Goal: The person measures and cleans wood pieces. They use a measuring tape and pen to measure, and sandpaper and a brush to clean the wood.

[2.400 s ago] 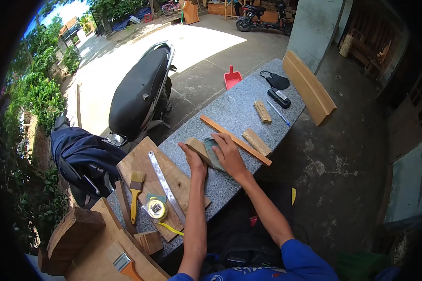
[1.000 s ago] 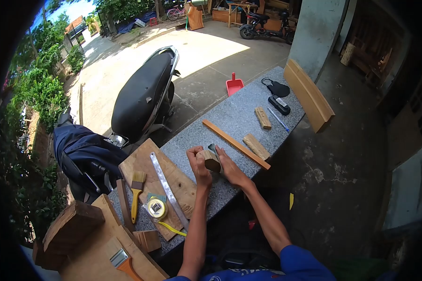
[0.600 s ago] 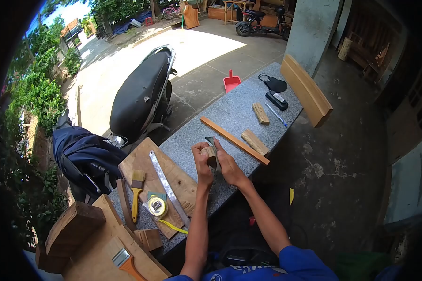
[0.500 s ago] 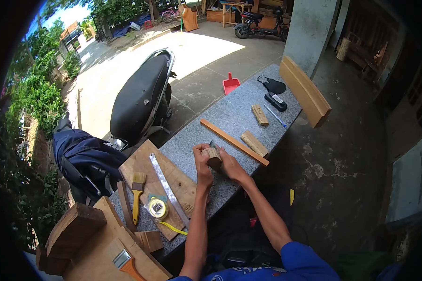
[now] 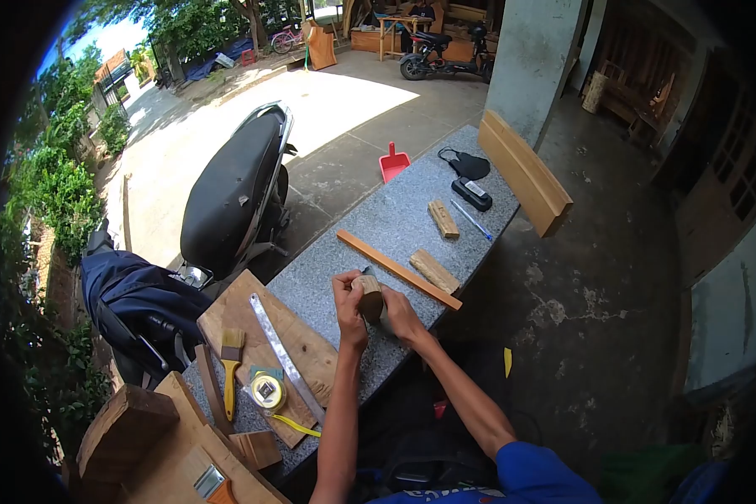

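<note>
My left hand [image 5: 350,316] is closed round a short wooden block [image 5: 367,291] with a pale top face and a dark end, raised just over the granite tabletop [image 5: 311,262]. Against the block's right side, my right hand [image 5: 401,316] is closed on a thin dark sheet [image 5: 385,314], which looks like sandpaper and is mostly hidden by the fingers. Beyond both hands lie a long thin wooden strip [image 5: 399,270] and a rough wood piece [image 5: 434,271]. A second small wood piece [image 5: 443,219] rests farther back.
To the left, a board [image 5: 227,307] carries a metal ruler [image 5: 281,349], a brush [image 5: 231,370] and a tape measure [image 5: 267,391]. A pen [image 5: 472,220], black case [image 5: 471,194] and face mask [image 5: 464,165] lie at the far end. A motorbike [image 5: 231,189] stands beyond the table.
My right hand has slid down along the block's side towards me, and the block has tilted slightly. The whole view has shifted, so surroundings appear farther left.
</note>
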